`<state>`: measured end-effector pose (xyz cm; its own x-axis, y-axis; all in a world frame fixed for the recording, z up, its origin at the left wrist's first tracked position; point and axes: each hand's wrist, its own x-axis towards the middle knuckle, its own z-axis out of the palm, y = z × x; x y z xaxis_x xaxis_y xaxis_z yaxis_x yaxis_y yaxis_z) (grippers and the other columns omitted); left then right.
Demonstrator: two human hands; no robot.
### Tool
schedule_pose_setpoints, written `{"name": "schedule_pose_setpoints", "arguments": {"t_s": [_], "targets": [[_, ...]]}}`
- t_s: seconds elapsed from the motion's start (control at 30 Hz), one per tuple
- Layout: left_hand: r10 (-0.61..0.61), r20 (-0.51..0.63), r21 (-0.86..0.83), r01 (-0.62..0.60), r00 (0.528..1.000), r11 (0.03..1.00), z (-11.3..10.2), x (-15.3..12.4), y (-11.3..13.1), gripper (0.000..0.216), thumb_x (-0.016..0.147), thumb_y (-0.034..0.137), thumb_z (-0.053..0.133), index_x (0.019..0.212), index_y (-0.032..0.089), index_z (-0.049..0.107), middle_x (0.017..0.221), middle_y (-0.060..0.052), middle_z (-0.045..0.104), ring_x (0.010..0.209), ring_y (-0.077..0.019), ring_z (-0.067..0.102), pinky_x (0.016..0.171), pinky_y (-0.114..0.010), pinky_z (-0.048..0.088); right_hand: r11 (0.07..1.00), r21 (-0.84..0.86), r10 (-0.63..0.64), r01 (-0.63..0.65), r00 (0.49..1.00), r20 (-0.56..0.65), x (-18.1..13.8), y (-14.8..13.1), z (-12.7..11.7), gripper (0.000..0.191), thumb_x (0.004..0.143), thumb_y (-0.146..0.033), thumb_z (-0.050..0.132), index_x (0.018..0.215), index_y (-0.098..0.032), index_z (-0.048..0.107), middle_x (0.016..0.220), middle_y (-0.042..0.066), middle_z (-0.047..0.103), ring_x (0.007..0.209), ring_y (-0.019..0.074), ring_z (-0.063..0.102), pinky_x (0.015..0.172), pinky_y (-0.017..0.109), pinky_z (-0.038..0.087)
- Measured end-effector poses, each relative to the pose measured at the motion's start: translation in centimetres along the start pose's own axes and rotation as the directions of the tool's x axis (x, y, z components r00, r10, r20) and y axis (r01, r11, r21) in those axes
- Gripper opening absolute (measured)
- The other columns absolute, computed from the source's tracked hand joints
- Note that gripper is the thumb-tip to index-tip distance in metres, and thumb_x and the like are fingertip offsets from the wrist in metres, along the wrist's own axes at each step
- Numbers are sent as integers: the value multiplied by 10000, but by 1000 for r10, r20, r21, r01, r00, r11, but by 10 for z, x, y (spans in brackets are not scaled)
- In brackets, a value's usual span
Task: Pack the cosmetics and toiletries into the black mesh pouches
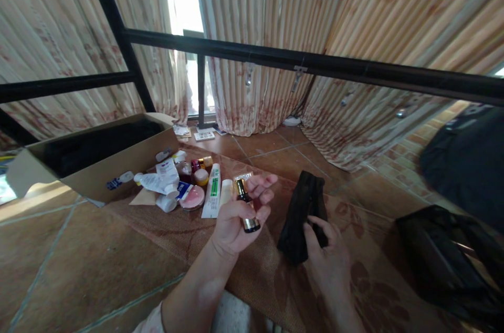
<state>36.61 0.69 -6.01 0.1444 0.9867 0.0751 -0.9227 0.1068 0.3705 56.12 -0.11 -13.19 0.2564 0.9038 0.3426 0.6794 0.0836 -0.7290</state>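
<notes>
On the floor mat [189, 233]: bottle [246, 207] in one hand, pouch [301, 212] in the other

Fingers of the left hand [236, 222] were loosely curled round the small gold-capped bottle, near the pile of tubes [185, 186]; the right hand [328, 254] pinched the black pouch's lower end. Looked like mid-pickup to me, and the next move would've needed a firmer hold on that bottle.

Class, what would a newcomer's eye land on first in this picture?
The left hand at centre holds up a small gold-capped bottle, while the right hand beside it grips a black pouch. Behind them, a heap of cosmetics lies by a cardboard box on the left.
</notes>
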Motion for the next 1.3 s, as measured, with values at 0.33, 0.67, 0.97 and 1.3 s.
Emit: {"name": "schedule_pose_setpoints", "arguments": {"t_s": [0.33, 0.67, 0.97, 1.3], "targets": [[-7, -29, 86, 10, 1000, 996, 1, 1, -4, 604, 469, -5, 582, 1019, 224, 677, 1219, -66, 622, 752, -98, 534, 497, -157, 353, 1000, 26, -10, 10, 1000, 2, 1, 0, 0, 353, 845, -461, 518, 1008, -191, 674, 1047, 113, 643, 948, 254, 600, 830, 382, 444], [-29, -136, 178, 53, 990, 983, 1, 7, -13, 496, 452, -26, 529, 883, 169, 681, 1123, -81, 659, 702, -85, 526, 501, -161, 341, 997, 69, 18, -19, 1000, 17, 0, 3, 3, 367, 852, -477, 519, 1032, -193, 665, 1080, 117, 639, 982, 267, 602, 839, 386, 449], [3, -460, 369, 188, 888, 910, -13, 11, -39, 277, 459, -21, 525, 670, 115, 643, 792, -52, 640, 586, -82, 531, 477, -185, 331, 996, 76, -48, 48, 999, 0, 0, 8, 4, 356, 875, -469, 489, 1026, -201, 668, 1035, 109, 654, 942, 261, 619, 820, 378, 468], [-37, -514, 355, 252, 857, 900, -11, 11, -39, 207, 558, 9, 616, 730, 123, 623, 805, -50, 661, 543, -74, 547, 461, -171, 385, 996, 86, -30, 28, 999, 25, 1, 3, 4, 355, 877, -462, 486, 1035, -196, 662, 1045, 108, 644, 961, 264, 614, 838, 378, 454]]}}
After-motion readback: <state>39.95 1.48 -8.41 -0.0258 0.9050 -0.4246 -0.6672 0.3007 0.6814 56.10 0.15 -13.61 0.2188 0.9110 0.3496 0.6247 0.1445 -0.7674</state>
